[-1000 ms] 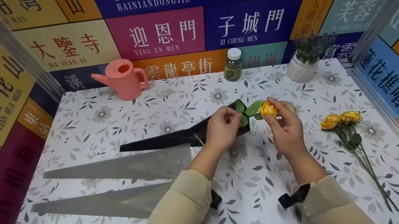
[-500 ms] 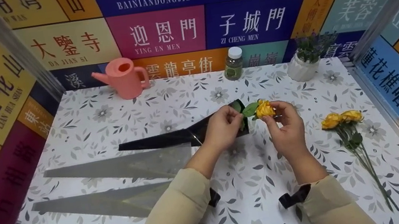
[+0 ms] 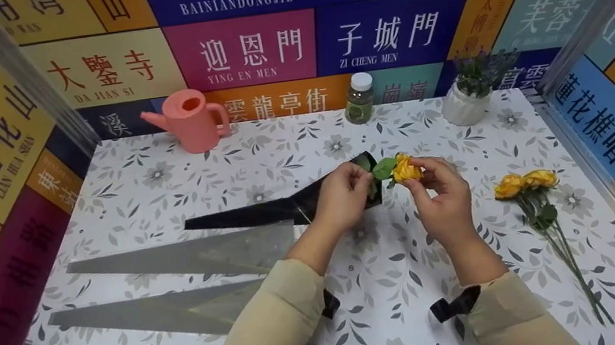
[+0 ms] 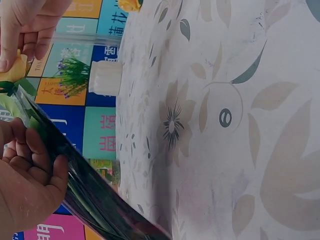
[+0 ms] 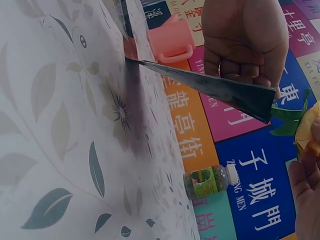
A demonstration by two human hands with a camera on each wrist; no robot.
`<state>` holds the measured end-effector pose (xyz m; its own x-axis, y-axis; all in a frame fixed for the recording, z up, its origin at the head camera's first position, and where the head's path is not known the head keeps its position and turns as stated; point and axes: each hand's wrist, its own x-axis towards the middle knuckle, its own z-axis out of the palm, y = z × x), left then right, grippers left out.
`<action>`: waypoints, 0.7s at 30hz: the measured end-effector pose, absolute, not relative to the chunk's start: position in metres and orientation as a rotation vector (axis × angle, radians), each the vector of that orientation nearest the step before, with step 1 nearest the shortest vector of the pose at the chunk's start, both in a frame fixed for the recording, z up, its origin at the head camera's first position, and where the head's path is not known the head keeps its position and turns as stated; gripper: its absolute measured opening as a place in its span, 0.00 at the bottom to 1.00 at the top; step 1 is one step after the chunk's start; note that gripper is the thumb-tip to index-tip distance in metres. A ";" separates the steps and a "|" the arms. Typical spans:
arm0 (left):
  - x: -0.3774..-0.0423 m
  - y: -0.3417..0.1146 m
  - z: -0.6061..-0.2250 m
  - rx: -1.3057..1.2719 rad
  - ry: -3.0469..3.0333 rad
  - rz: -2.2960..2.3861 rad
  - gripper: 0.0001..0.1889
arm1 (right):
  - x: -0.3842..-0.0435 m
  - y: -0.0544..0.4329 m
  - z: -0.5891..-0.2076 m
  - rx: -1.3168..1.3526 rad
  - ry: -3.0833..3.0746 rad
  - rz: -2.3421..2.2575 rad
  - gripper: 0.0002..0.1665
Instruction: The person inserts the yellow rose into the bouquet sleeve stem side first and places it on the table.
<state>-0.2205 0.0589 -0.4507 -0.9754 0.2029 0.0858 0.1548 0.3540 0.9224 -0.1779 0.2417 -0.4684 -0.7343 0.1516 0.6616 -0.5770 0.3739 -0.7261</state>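
My left hand (image 3: 340, 198) grips a long, tapered black flower sleeve (image 3: 248, 216) near its wide end. The right hand (image 3: 445, 196) pinches the head of a yellow rose (image 3: 405, 168) just outside that opening. Green leaves (image 3: 384, 168) show between rose and sleeve, and the stem runs into the sleeve, out of sight. In the left wrist view, curled left fingers (image 4: 32, 150) lie against the sleeve (image 4: 95, 195). From the right wrist, the sleeve (image 5: 225, 92) slants across the view, with the rose (image 5: 306, 131) at its mouth.
Two grey translucent sleeves (image 3: 176, 260) lie at the left. Several yellow roses (image 3: 545, 215) lie on the right side of the flowered tablecloth (image 3: 387, 328). Along the back stand a pink watering can (image 3: 191, 122), a capped jar (image 3: 358, 100) and a white potted plant (image 3: 468, 104).
The right hand has brought the rose head left, closer to the sleeve's opening, and less leaf shows between them. The left hand has stayed nearly in place.
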 end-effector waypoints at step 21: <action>-0.217 0.065 -0.452 0.375 2.704 1.637 0.06 | -0.174 0.256 -0.462 0.367 -2.092 1.325 0.20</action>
<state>-0.2168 0.0652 -0.4522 -0.9713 0.1786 0.1569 0.2218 0.4434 0.8684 -0.1744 0.2564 -0.4623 -0.7644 0.0945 0.6377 -0.5363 0.4558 -0.7104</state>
